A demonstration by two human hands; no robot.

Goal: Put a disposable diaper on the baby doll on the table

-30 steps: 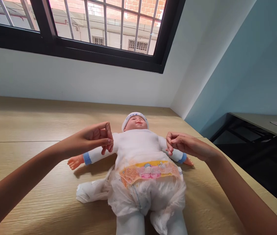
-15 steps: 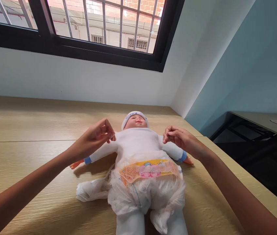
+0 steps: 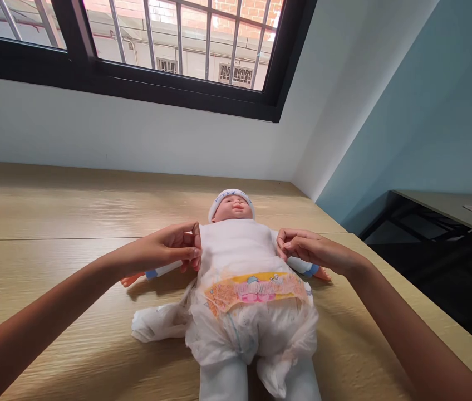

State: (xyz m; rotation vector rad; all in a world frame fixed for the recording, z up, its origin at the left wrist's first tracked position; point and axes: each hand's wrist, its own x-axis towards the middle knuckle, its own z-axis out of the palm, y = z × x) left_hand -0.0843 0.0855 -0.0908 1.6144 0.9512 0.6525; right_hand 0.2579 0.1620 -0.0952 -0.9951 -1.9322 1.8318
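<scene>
A baby doll [image 3: 236, 239] lies on its back on the table, head away from me, in a white shirt, white leggings and a white printed cap [image 3: 230, 195]. A white diaper [image 3: 256, 323] with a yellow and pink printed waistband wraps its hips. A crumpled white piece [image 3: 158, 323] sticks out at the left of the hips. My left hand [image 3: 180, 245] is closed against the left side of the doll's shirt, fingers curled. At the shirt's right side my right hand [image 3: 300, 245] is closed too. Whether either pinches the cloth is hidden.
The wooden table [image 3: 52, 278] has a seam across it beyond the doll. A white wall and a dark-framed barred window [image 3: 177, 89] are behind. Another table [image 3: 436, 200] stands at the right, past this table's right edge.
Both hands have come down and inward, from above the doll's arms to the sides of its shirt. The doll and diaper lie as before.
</scene>
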